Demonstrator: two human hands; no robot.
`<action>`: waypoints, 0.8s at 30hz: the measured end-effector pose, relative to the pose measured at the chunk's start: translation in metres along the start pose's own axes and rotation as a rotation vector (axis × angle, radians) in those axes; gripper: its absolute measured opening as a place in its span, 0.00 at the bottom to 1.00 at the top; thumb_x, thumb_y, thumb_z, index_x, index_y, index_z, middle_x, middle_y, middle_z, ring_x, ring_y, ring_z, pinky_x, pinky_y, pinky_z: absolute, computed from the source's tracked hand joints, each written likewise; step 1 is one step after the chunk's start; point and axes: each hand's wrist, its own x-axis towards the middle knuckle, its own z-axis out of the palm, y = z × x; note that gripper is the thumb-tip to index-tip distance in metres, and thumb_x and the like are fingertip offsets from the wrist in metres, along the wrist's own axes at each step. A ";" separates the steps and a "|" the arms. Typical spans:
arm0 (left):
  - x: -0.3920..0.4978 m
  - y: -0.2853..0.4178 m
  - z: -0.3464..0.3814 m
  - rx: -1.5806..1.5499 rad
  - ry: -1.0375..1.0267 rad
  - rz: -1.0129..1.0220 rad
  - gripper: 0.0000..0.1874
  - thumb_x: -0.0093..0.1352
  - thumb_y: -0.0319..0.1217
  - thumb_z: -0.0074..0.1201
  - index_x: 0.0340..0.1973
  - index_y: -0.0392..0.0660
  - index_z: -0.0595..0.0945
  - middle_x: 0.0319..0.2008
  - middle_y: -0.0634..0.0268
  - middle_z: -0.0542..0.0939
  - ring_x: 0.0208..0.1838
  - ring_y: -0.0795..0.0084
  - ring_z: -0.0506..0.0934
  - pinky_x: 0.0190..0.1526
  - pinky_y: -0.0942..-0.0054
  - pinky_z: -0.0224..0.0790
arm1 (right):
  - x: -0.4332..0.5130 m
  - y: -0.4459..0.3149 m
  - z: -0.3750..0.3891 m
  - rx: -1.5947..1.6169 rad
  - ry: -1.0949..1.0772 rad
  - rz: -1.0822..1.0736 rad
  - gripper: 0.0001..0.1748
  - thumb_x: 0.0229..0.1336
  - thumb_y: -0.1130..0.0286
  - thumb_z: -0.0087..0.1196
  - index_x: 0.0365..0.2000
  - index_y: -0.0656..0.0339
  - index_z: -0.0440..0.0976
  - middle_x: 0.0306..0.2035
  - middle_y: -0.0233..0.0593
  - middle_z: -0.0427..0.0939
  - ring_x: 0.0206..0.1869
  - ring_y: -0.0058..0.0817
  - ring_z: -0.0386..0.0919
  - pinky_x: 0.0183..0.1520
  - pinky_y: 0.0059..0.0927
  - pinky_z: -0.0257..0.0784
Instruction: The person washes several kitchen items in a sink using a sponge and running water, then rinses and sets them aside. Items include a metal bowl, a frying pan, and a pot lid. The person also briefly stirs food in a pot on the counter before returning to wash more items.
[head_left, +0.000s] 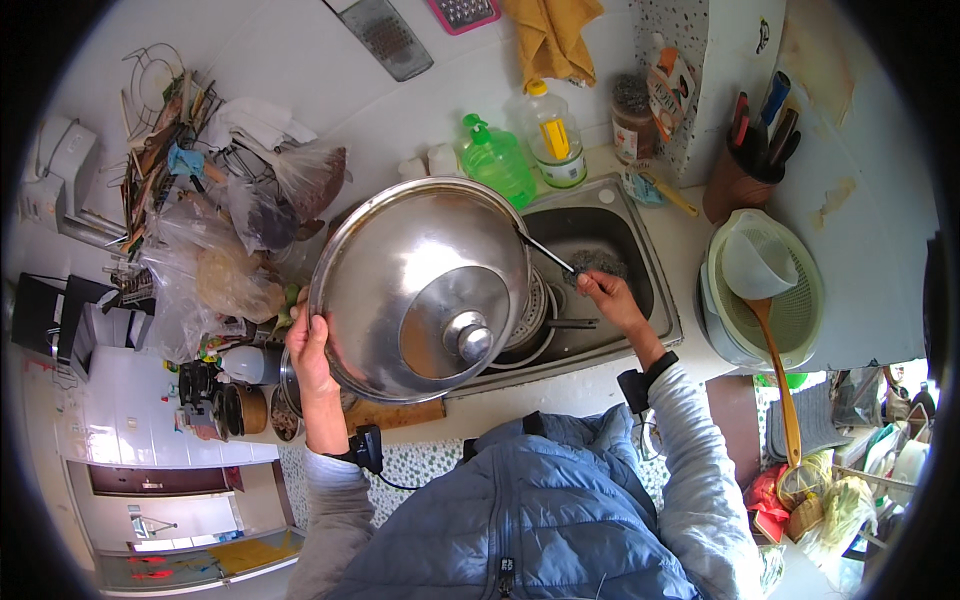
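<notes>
A large domed stainless steel pot lid (420, 289) with a round knob is tilted over the left part of the sink (664, 307). My left hand (312, 351) grips its left rim, thumb on top. My right hand (611, 296) pinches a slim, dark and shiny tool (547, 251); its far end meets the lid's right rim. I cannot tell what kind of tool it is. A steel wool scourer (609, 264) lies in the basin behind my right hand. Partly hidden under the lid are a perforated metal steamer insert (529, 319) and a pan with a dark handle (576, 324).
Behind the sink stand a green pump bottle (495, 159), a clear plastic bottle (555, 142) and a jar (632, 124). To the right are a knife holder (739, 180) and stacked colanders (806, 296) with a wooden spatula (780, 375). Plastic bags (232, 277) crowd the left.
</notes>
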 end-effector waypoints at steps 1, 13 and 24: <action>0.000 0.000 -0.006 -0.023 0.010 0.013 0.19 0.71 0.34 0.52 0.52 0.34 0.74 0.45 0.66 0.77 0.44 0.78 0.74 0.50 0.78 0.64 | -0.002 0.002 0.003 -0.010 0.004 0.009 0.21 0.66 0.54 0.49 0.27 0.61 0.74 0.23 0.24 0.71 0.31 0.13 0.65 0.37 0.19 0.64; 0.004 -0.017 -0.055 -0.266 0.255 0.086 0.19 0.72 0.38 0.49 0.53 0.39 0.74 0.48 0.62 0.79 0.48 0.69 0.76 0.52 0.69 0.68 | -0.037 -0.024 0.007 0.392 0.078 0.131 0.21 0.66 0.54 0.47 0.24 0.59 0.71 0.21 0.21 0.65 0.26 0.11 0.60 0.29 0.17 0.55; -0.007 -0.028 -0.066 -0.371 0.247 0.019 0.24 0.74 0.45 0.41 0.57 0.41 0.71 0.54 0.61 0.75 0.55 0.64 0.74 0.58 0.63 0.65 | -0.063 -0.043 -0.005 0.530 0.100 0.116 0.23 0.68 0.51 0.41 0.29 0.59 0.73 0.18 0.18 0.56 0.21 0.10 0.50 0.25 0.18 0.44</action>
